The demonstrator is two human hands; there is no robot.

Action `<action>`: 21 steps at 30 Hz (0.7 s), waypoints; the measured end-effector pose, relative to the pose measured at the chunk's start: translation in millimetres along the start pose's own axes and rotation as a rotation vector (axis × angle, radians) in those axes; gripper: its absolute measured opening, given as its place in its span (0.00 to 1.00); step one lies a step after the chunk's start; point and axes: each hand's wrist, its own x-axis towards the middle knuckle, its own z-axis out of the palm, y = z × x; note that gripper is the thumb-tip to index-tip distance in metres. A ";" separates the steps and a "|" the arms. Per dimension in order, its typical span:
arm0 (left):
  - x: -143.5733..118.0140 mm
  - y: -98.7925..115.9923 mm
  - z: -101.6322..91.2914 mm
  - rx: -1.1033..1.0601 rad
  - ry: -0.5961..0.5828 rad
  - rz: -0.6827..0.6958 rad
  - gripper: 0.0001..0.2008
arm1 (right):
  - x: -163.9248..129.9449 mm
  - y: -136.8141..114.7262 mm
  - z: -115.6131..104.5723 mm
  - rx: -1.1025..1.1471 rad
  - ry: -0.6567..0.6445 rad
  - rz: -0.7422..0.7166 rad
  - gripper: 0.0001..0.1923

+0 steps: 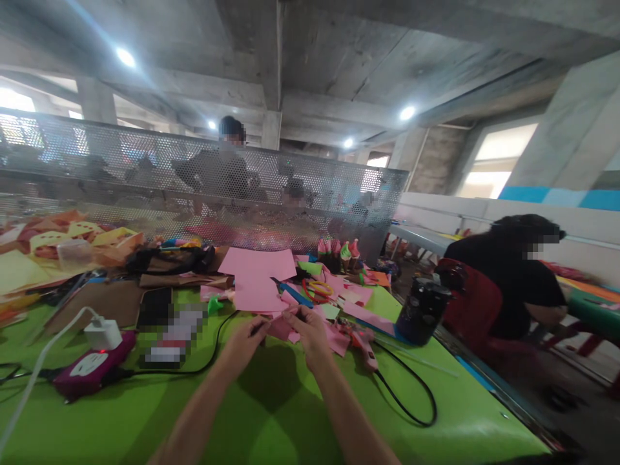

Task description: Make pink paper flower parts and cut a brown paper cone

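Note:
Above the green tabletop (271, 413), my left hand (247, 341) and my right hand (309, 329) meet at a small pink piece of thin sheet (279, 328). Fingers of both hands are closed on it, thumbs toward the middle; I cannot tell whether it is paper or felt. Just beyond lies a larger flat pink sheet (259, 278). A long blue tool (299, 296) rests beside that sheet, partly covered. Pink scraps (336, 339) are scattered by my right hand. Farther right is a pink glue gun (365, 345) with a black cord looping over the table.
A dark canister (420, 313) stands near the right edge. On the left lie a purple power strip (94, 368) with a white charger (103, 334), and a dark phone (154, 307). Small cone-shaped ornaments (346, 250) stand before a perforated metal screen (203, 168). A person (504, 278) sits at right.

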 end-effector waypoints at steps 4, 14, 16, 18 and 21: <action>1.8 -0.3 -2.7 -0.047 -0.014 -0.052 0.16 | 0.2 -1.8 0.3 -0.019 0.013 0.009 0.11; 1.8 4.9 -8.2 -0.197 0.143 -0.153 0.16 | -0.3 1.5 -1.6 -0.028 0.013 0.061 0.13; 1.7 3.7 -7.3 -0.188 0.121 -0.150 0.16 | 0.3 1.9 -2.0 -0.029 0.025 0.047 0.13; 1.7 2.4 -7.1 -0.170 0.099 -0.125 0.16 | 0.8 1.5 -2.3 -0.031 0.030 0.034 0.13; 1.4 1.2 -8.5 -0.159 0.089 -0.099 0.14 | 1.2 0.8 -2.5 -0.043 0.020 0.030 0.14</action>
